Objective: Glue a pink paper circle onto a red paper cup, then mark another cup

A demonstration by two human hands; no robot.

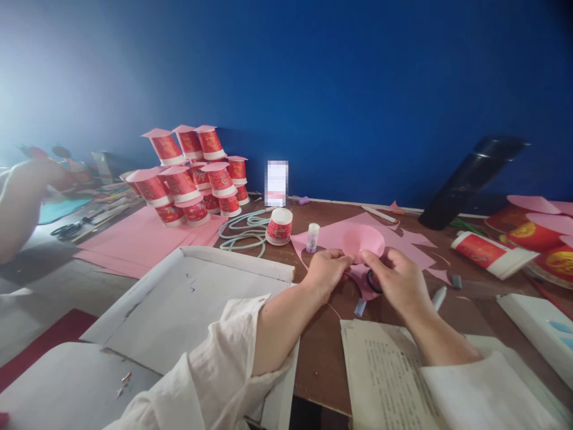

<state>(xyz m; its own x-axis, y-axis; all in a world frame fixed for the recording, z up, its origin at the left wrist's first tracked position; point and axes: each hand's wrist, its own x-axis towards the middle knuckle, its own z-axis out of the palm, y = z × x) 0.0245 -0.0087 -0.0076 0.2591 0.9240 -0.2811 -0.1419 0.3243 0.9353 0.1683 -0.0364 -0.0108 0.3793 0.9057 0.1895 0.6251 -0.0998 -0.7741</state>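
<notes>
A big blue wall point(340, 89) is standing at the back, and a brown table point(320, 358) is sitting in front of it. A low white box point(156, 304) is lying open beside the left arm. Behind it, pink sheets point(111, 251) are lying flat, and a pile of red cups point(179, 185) with pink paper tops is rising at their far side. A black bottle point(470, 185) is standing by the wall on the right, looking tipped in this view. The left hand point(329, 272) and the right hand point(400, 280) are both pinching a pink paper round point(362, 239) by its near edge, above some cut pink paper point(322, 236). A lone red cup point(279, 227) is standing behind the left hand, and a little glue stick point(313, 237) is standing between that cup and the round.

The table's near edge is showing between the box and some printed pages point(385, 370), and a bare brown strip is lying there. The box is filling the left side, and the pages are lying under the right forearm.

Another person's arm point(22, 203) is being cut off at the left edge. A bright screen point(276, 182) is looking all blurry. A black loop point(371, 282) is peeking out by the right hand, which is hiding the rest.
</notes>
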